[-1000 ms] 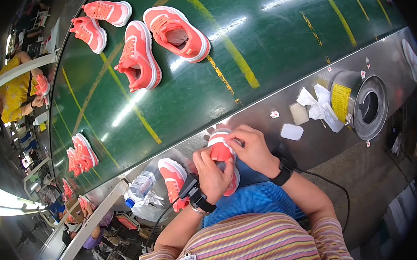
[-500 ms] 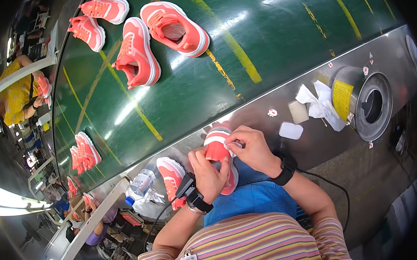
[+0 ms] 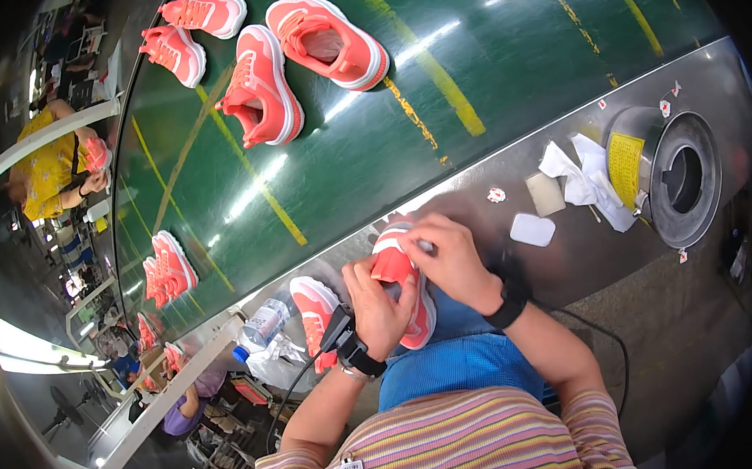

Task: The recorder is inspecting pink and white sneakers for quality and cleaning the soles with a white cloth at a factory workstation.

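A coral sneaker [image 3: 420, 323] with a white sole lies before me at the edge of the metal ledge, its toe pointing away. My left hand [image 3: 378, 303] grips it at the tongue and opening, thumb and fingers closed on the upper. Over the toe end, my right hand [image 3: 451, 261] is closed in a pinch; a small greyish thing shows between its fingers, too little of it to name. Left of my left wrist rests a second coral sneaker [image 3: 312, 304], partly hidden by the wrist strap and device.
Several coral sneakers [image 3: 264, 96] stand on the green belt [image 3: 355, 163]. A water bottle [image 3: 263, 324] lies left, by a metal rail. Right on the ledge are a white pad [image 3: 532, 230], crumpled white cloths [image 3: 585, 175] and a round metal container [image 3: 683, 178]. Other people work far left.
My right hand has shifted slightly away from me over the toe, and its fingers have curled in. My left hand keeps its hold. The whole view has turned a little.
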Motion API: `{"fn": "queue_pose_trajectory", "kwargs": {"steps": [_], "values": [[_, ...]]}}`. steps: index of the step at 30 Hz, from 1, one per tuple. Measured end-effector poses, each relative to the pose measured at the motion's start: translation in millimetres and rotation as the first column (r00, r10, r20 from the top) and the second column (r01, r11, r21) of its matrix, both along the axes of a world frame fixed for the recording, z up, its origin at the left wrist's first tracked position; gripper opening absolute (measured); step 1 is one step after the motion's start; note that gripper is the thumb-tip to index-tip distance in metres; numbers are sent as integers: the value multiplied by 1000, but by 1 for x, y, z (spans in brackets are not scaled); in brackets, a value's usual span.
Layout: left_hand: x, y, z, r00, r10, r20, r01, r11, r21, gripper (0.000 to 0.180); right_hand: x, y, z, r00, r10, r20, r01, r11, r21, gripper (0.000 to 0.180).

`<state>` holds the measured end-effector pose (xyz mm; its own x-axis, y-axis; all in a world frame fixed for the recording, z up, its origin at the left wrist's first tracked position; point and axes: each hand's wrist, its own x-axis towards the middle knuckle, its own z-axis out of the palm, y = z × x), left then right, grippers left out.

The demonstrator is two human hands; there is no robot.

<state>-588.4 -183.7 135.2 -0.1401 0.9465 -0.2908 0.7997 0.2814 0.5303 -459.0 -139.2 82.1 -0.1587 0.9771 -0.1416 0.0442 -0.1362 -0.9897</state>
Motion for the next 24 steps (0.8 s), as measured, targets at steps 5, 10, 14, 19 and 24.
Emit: {"fn": "queue_pose_trajectory", "kwargs": {"steps": [5,10,14,19,24], "values": [[-4,-1,-2,1000,-11,-15,11,1000,6,46,5,-13,-3,999,26,-38,-30,995,-96,9],[-3,0,0,999,-28,-27,29,999,24,46,-1,-1,-2,1000,17,-12,-18,1000,-21,10],[-5,-1,-3,999,-36,0,36,999,24,46,0,-1,-3,996,87,-37,-87,996,-12,11],[-4,-1,2,1000,7,-2,-7,999,-31,46,2,-21,2,1000,-1,-21,1,1000,17,12],[-1,1,5,999,-39,-16,38,999,-21,46,-7,2,2,1000,19,-12,-17,987,158,10]]}}
